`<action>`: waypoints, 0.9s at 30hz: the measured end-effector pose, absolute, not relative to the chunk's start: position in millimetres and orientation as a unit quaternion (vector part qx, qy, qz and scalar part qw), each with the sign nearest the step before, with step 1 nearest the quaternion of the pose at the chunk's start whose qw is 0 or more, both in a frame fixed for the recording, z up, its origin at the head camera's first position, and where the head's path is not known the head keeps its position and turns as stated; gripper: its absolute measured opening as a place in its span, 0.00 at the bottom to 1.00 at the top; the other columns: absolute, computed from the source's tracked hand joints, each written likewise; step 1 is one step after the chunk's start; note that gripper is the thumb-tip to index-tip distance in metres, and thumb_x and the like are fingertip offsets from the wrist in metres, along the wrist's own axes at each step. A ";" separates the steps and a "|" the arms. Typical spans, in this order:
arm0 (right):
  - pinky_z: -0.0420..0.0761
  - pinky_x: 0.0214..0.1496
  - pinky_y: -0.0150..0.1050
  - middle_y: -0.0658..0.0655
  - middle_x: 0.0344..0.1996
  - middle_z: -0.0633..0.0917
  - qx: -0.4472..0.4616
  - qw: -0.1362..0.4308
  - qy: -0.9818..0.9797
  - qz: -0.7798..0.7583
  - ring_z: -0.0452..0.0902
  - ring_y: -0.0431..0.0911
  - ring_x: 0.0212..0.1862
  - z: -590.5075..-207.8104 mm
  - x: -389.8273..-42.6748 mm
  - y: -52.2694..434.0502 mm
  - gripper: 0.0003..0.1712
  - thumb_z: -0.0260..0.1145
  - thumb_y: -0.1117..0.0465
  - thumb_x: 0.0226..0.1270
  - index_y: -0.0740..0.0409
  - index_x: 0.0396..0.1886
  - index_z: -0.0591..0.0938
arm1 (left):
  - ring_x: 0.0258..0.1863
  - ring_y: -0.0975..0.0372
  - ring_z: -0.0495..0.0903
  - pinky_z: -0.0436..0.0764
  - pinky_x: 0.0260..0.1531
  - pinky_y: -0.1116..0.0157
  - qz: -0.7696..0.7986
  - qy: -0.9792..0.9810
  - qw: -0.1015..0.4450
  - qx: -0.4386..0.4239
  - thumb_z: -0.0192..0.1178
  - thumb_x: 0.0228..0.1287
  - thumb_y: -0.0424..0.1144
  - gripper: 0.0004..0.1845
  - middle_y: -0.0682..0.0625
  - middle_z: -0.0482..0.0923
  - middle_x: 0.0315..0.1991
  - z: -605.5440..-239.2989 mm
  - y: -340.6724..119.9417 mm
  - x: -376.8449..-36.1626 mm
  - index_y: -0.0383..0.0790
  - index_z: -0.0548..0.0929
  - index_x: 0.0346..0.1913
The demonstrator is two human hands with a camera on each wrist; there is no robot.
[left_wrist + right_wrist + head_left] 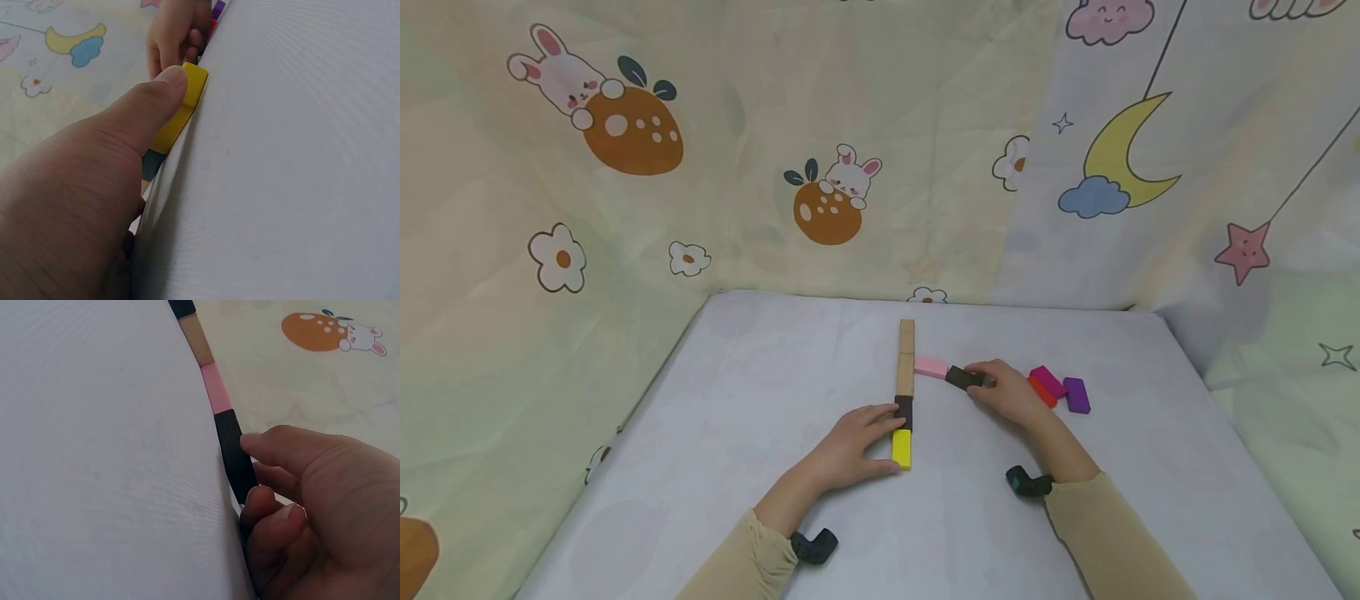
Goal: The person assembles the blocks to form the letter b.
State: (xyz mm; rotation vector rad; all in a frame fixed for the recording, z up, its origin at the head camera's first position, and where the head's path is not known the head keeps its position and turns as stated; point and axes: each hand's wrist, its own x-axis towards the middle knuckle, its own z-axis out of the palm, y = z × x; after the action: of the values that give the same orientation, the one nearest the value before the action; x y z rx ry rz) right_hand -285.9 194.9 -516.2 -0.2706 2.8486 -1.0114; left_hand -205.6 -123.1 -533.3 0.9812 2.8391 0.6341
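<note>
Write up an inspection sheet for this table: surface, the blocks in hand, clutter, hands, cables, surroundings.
Surface: white table, cloth-covered, flat.
Blocks in hand: a column of two tan blocks, a brown block and a yellow block; a pink block and a black block branch off to the right.
Clutter: red block, magenta block and purple block lying loose at the right.
Hands: left hand touches the brown and yellow blocks; right hand pinches the black block.
Cables: nothing seen.
Surroundings: cartoon-print curtains with rabbits, a moon and stars on three sides.
</note>
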 end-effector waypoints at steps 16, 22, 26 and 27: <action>0.78 0.27 0.36 0.53 0.52 0.72 -0.051 0.083 0.917 -0.387 0.74 0.47 0.30 -488.0 -271.1 209.1 0.24 0.53 0.39 0.65 0.40 0.58 0.72 | 0.69 0.60 0.55 0.58 0.67 0.52 0.207 0.923 0.026 0.323 0.50 0.51 0.72 0.39 0.65 0.51 0.70 -532.5 -121.4 -204.6 0.66 0.59 0.67; 0.76 0.25 0.37 0.54 0.51 0.73 -0.064 0.056 0.926 -0.367 0.74 0.46 0.24 -483.9 -255.8 233.2 0.26 0.52 0.39 0.66 0.45 0.58 0.73 | 0.69 0.61 0.55 0.58 0.68 0.53 0.204 0.923 0.022 0.326 0.49 0.52 0.72 0.38 0.65 0.51 0.70 -532.3 -121.7 -205.1 0.66 0.60 0.67; 0.78 0.34 0.40 0.54 0.49 0.75 -0.076 0.018 0.940 -0.333 0.76 0.47 0.30 -486.0 -243.6 250.6 0.23 0.52 0.42 0.67 0.45 0.56 0.75 | 0.69 0.61 0.55 0.58 0.68 0.53 0.204 0.924 0.026 0.323 0.48 0.51 0.73 0.39 0.65 0.51 0.70 -532.8 -121.5 -204.9 0.66 0.59 0.67; 0.79 0.38 0.44 0.55 0.50 0.76 -0.083 0.010 0.941 -0.327 0.77 0.49 0.35 -486.9 -240.5 254.4 0.22 0.53 0.44 0.67 0.47 0.56 0.75 | 0.69 0.61 0.55 0.57 0.68 0.53 0.204 0.924 0.026 0.322 0.48 0.51 0.73 0.39 0.66 0.51 0.70 -533.0 -121.4 -204.8 0.66 0.59 0.67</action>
State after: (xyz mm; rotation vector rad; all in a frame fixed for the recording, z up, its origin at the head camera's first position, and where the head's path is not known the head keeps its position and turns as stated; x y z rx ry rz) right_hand -240.5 254.4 -486.9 -0.2580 2.9380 -1.0211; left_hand -204.8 -121.4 -533.0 0.9962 2.8560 0.6301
